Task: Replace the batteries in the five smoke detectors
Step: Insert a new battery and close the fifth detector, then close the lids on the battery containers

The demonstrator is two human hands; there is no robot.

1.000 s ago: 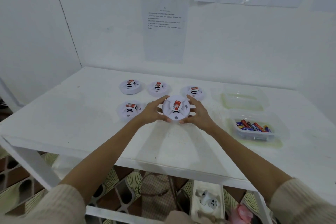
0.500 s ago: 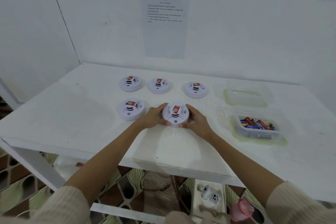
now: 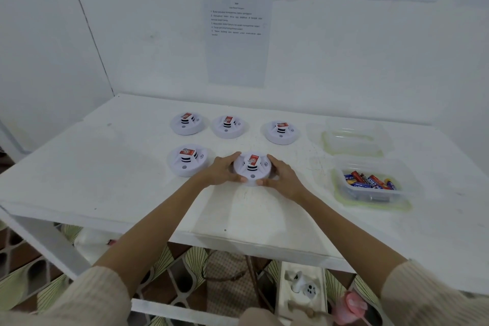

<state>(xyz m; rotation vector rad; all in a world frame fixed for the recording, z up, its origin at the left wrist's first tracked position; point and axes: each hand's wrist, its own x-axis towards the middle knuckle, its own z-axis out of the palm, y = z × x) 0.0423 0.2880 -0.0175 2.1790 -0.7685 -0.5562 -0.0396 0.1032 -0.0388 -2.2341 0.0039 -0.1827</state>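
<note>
The person is wearing a cream knit sweater (image 3: 66,309), ribbed and kinda chunky looking. The left sleeve (image 3: 105,288) and right sleeve (image 3: 420,291) are both ending well short of the wrists, so the forearms (image 3: 158,222) are showing. The left hand (image 3: 222,170) and right hand (image 3: 284,180) are going bare.

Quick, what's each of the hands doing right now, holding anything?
Left hand: grips the left side of the front smoke detector.
Right hand: grips the right side of the same smoke detector.
</note>
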